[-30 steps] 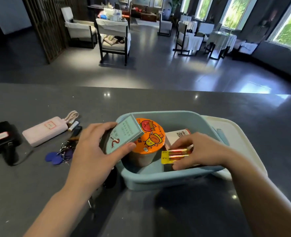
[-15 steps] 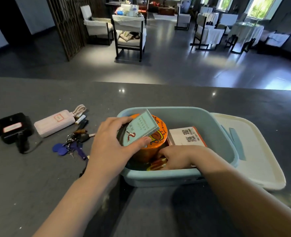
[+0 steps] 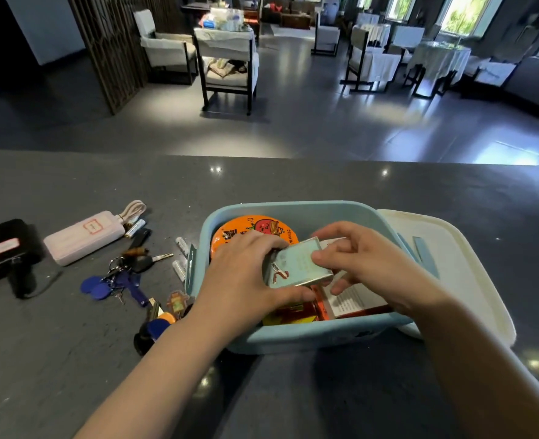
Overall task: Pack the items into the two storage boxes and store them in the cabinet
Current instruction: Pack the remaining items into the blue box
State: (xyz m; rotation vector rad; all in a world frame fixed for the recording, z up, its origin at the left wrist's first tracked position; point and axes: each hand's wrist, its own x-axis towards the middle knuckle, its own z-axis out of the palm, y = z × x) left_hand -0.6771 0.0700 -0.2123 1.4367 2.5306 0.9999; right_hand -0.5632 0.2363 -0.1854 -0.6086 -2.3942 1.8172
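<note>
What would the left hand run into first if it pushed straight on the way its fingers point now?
Probably the right hand. The left hand points rightward across the blue box, gripping the small pale-green box, whose far edge the right hand's fingers already pinch. Depth is unclear.

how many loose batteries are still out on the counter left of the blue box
3. One battery lies beside the pink power bank; another battery and a third battery lie just outside the blue box. More may be hidden under the keys.
</note>
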